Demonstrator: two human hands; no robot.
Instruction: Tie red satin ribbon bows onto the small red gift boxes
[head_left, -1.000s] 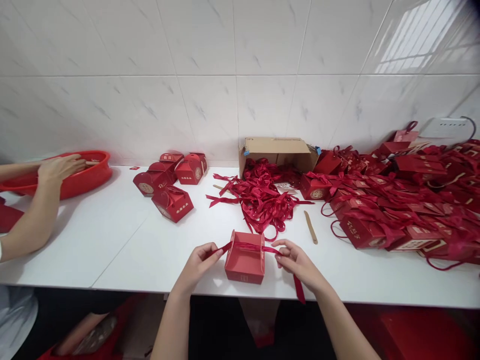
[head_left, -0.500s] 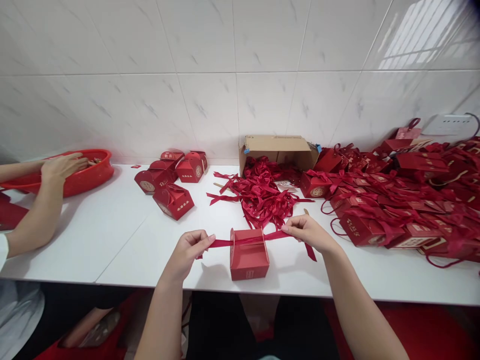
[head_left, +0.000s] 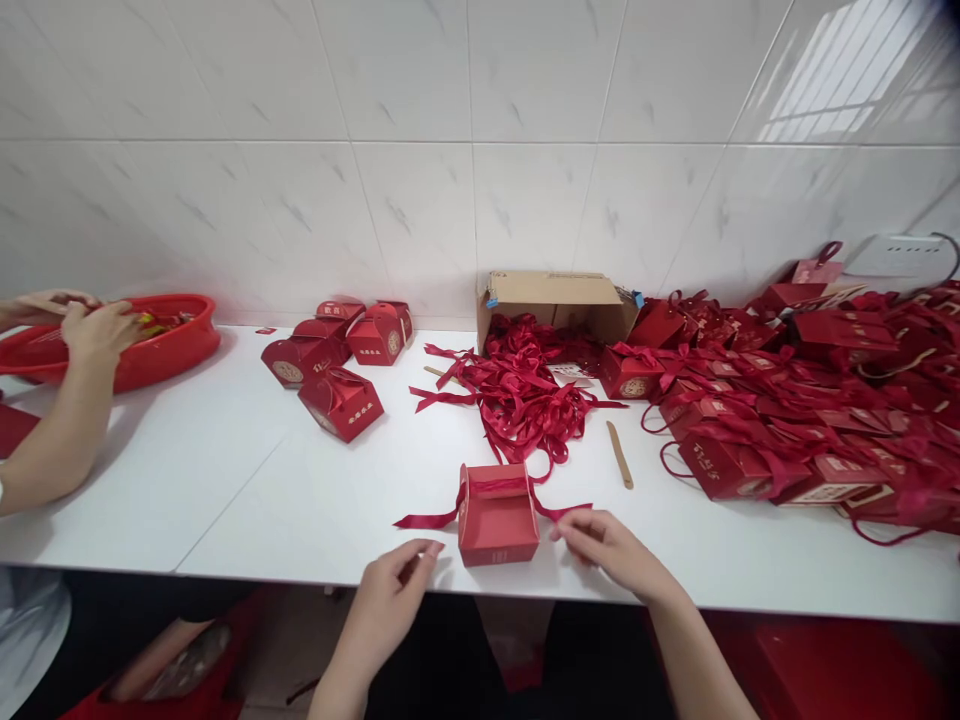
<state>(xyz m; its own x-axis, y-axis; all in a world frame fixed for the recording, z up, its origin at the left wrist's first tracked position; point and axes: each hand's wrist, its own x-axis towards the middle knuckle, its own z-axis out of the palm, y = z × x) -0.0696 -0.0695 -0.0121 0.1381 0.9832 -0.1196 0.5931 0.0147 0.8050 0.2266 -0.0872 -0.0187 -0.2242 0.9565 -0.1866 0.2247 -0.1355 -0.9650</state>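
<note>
Just in from the front edge of the white worktop point(head_left: 225, 490), near its middle: red paper gift box point(head_left: 499, 530), upright, open at the top, arched flaps raised at left and right. Across its rear part, dark-red ribbon point(head_left: 495, 488), untied, one tail out past each flap.

Left hand point(head_left: 391, 595) at the front edge, left of the box and apart from it; fingers loosely curled, narrow thumb-to-forefinger gap, nothing held. Right hand point(head_left: 611, 550) just right of the box, thumb and forefinger close together at the ribbon's right tail; pinching or merely near, cannot tell.

Behind the box, tangled ribbon pile point(head_left: 532, 405), spilling from a cardboard carton point(head_left: 559, 288) at the rear edge. Right of the pile, flat wooden stick point(head_left: 620, 455), lying lengthwise. Towards the right end, dense stack of ribboned gift boxes point(head_left: 724, 465), reaching the rear edge. Left of the carton, four closed gift boxes point(head_left: 345, 405), grouped towards the rear edge. Towards the left end, red basin point(head_left: 176, 350), co-worker's hands point(head_left: 97, 332) over it. Beyond the rear edge, white tiled wall point(head_left: 420, 220).
</note>
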